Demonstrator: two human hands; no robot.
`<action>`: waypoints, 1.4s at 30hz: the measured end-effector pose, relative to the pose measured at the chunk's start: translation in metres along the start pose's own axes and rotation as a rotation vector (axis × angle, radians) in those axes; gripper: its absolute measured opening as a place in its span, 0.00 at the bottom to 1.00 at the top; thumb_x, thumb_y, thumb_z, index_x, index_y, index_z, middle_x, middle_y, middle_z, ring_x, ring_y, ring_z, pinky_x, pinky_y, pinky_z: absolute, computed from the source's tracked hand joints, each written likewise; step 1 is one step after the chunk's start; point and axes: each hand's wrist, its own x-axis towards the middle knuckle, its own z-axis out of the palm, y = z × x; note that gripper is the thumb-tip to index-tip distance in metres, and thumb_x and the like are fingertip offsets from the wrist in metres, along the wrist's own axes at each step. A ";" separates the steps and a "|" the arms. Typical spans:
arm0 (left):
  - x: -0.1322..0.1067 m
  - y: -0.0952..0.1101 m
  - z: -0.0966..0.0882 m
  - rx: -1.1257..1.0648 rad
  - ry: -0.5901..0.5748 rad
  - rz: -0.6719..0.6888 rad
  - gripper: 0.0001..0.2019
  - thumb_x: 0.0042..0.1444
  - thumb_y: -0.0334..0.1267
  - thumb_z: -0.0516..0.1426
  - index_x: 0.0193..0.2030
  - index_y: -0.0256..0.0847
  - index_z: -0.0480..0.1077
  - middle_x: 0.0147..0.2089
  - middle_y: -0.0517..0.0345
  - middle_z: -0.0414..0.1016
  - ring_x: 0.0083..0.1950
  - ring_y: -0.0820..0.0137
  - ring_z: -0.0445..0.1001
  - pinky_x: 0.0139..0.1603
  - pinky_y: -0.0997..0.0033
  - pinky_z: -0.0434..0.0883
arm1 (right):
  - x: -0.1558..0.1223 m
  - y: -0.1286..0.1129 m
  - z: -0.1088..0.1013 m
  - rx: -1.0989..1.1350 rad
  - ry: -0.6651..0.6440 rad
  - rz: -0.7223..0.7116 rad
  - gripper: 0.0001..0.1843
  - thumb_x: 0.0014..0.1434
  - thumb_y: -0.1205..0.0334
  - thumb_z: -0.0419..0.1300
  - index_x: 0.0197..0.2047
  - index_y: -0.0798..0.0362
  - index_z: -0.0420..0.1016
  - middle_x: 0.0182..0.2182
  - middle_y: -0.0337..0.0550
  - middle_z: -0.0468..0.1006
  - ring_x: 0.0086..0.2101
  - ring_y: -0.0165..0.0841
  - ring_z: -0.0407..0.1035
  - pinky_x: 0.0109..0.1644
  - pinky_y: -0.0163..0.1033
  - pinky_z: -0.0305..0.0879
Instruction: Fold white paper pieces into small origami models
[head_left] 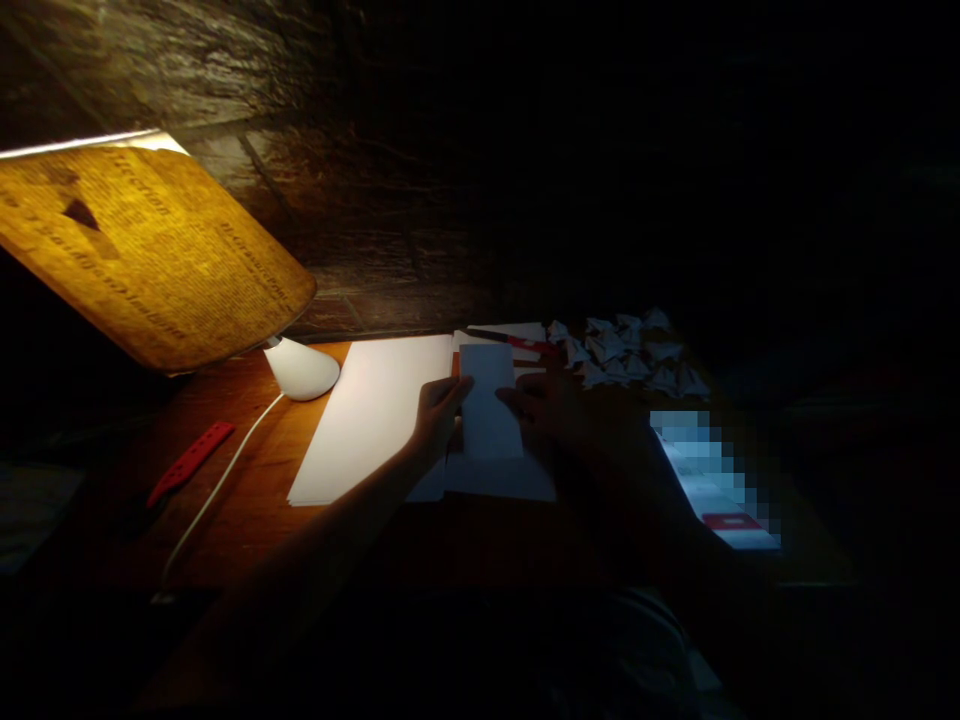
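Observation:
Between my two hands a narrow rectangle of white paper (491, 405) is held upright above the table. My left hand (437, 412) grips its left edge, thumb against the sheet. On the opposite edge, my right hand (546, 402) pinches the paper, its fingers partly lost in shadow. Beneath the hands lies a sheet of white paper (499, 480), and to its left a stack of white paper (375, 420) lies under the lamp light. Just behind the held paper is a dark and red tool (517, 341), too dim to name.
A lamp with a printed shade (150, 250) and white base (304, 370) stands left, its white cord (221, 480) running forward. A red object, perhaps a cutter, (191, 460) lies nearby. Folded paper pieces (630, 350) cluster back right. A lit phone-like screen (701, 490) lies right on the wooden table (262, 540).

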 end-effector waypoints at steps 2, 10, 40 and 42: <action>0.001 0.000 0.000 0.002 0.029 0.006 0.24 0.49 0.56 0.68 0.21 0.38 0.67 0.20 0.63 0.64 0.21 0.77 0.63 0.20 0.76 0.59 | -0.001 0.001 0.001 0.030 -0.021 0.044 0.27 0.50 0.37 0.68 0.20 0.51 0.68 0.19 0.35 0.67 0.22 0.28 0.60 0.27 0.36 0.56; 0.002 0.001 -0.002 -0.004 0.083 0.062 0.25 0.51 0.57 0.66 0.21 0.39 0.65 0.19 0.65 0.60 0.20 0.78 0.59 0.19 0.76 0.56 | 0.000 0.007 0.007 0.045 -0.046 0.085 0.24 0.51 0.42 0.70 0.21 0.52 0.69 0.18 0.34 0.68 0.20 0.27 0.60 0.25 0.35 0.54; 0.004 -0.003 -0.003 0.001 -0.036 -0.062 0.20 0.47 0.52 0.70 0.27 0.36 0.72 0.24 0.60 0.70 0.24 0.75 0.67 0.22 0.77 0.64 | 0.000 -0.001 0.006 0.082 0.095 -0.036 0.27 0.51 0.38 0.67 0.18 0.51 0.67 0.18 0.35 0.68 0.23 0.28 0.61 0.29 0.36 0.60; 0.004 -0.003 -0.002 0.003 -0.034 -0.074 0.21 0.48 0.53 0.69 0.26 0.37 0.70 0.23 0.63 0.67 0.23 0.76 0.66 0.21 0.77 0.63 | 0.001 0.001 0.004 0.077 0.131 -0.062 0.27 0.52 0.39 0.67 0.18 0.50 0.66 0.18 0.36 0.68 0.24 0.29 0.62 0.29 0.36 0.59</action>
